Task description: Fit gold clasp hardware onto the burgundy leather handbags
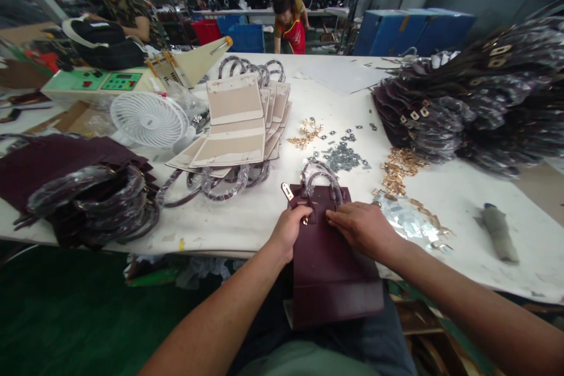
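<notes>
A dark maroon handbag panel hangs from the table's front edge down over my lap. Its plastic-wrapped handle lies on the table. My left hand is closed at the panel's left edge, its thumb pressing a short strap. A gold plate sits at the strap's end, just above that thumb, and a small gold fitting shows beside the thumb tip. My right hand lies on the panel's right side, below the handle, fingers stretched out; its palm is hidden.
Small grey metal plates and gold clasps lie loose beyond the panel. Bag pieces are stacked at centre left, more maroon bags at left. A wrapped heap stands right, near a grey-wrapped tool. A white fan stands left.
</notes>
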Tool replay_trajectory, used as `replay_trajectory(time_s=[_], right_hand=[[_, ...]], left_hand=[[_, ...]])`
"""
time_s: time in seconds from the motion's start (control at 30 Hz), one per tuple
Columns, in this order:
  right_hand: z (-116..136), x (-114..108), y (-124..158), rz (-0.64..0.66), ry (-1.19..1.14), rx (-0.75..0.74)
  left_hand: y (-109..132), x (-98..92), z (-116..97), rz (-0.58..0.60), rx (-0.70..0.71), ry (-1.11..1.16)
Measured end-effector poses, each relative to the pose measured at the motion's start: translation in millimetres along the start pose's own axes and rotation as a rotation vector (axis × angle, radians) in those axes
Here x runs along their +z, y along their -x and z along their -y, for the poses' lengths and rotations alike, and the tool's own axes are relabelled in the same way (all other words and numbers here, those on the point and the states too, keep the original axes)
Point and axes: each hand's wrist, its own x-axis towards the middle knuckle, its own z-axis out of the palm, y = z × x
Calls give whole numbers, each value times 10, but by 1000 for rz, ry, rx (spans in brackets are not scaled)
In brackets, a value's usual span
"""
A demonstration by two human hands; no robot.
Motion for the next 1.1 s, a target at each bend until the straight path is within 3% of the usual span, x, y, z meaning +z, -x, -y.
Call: replay_trajectory(time_s=[0.2, 0.37, 0.5, 0.57, 0.7, 0.83, 0.97, 1.03, 1.1], right_hand=[[165, -59, -42, 82, 150, 45], [336, 26, -73, 113, 242, 43], [399, 118, -1, 23, 218, 87], [392, 120, 28, -46, 144, 109], [402, -93, -43, -227, -93, 156], [513, -393, -534, -355, -558, 286], [652, -386, -1329, -235, -1285, 543], [736, -282, -1692, -187, -1464, 632], [832, -169, -1977, -168, -1503, 664]], left_hand=[[-15, 8, -1, 15, 23, -21], [10, 22, 22, -13, 64, -10], [98, 45, -1, -69, 58, -51], [113, 30, -80, -89, 120, -108], [88, -63, -344, -166, 291, -243], [127, -223, -519, -314, 463, -397], [356, -460, -382, -431, 763, -751], [468, -623, -211, -386, 823, -893], [518, -792, -32, -248, 862, -998]])
